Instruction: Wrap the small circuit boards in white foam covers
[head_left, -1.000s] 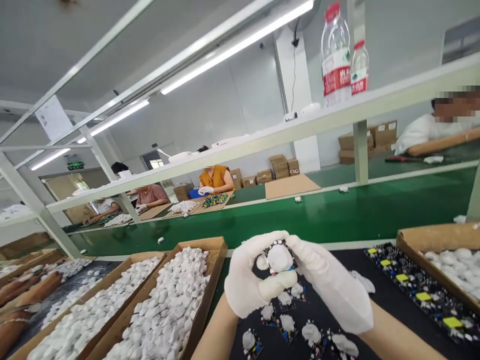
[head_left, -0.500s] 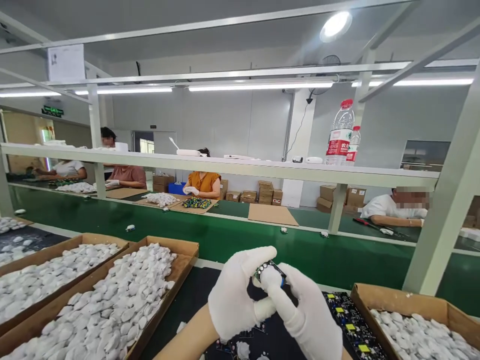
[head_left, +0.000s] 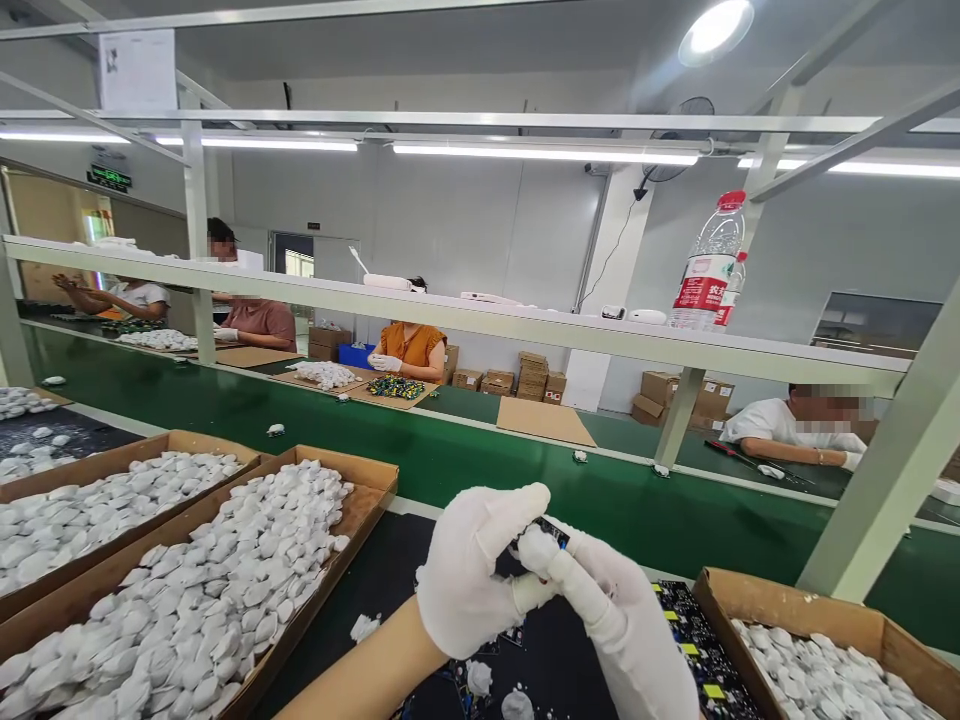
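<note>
Two hands engaged: your left hand (head_left: 466,572) and right hand (head_left: 634,625) are closed around one small circuit board (head_left: 556,531) above the black mat (head_left: 381,560); hold its edges firmly, keeping right-finger pressure light and even

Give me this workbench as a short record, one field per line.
Hands: left hand and right hand, both white-gloved, together holding one small circuit board
On left: cardboard trays of white pieces
On right: boards with yellow squares, beside another cardboard tray
Beyond: long green surface
Shelf: two red-capped bottles, among other items
</note>
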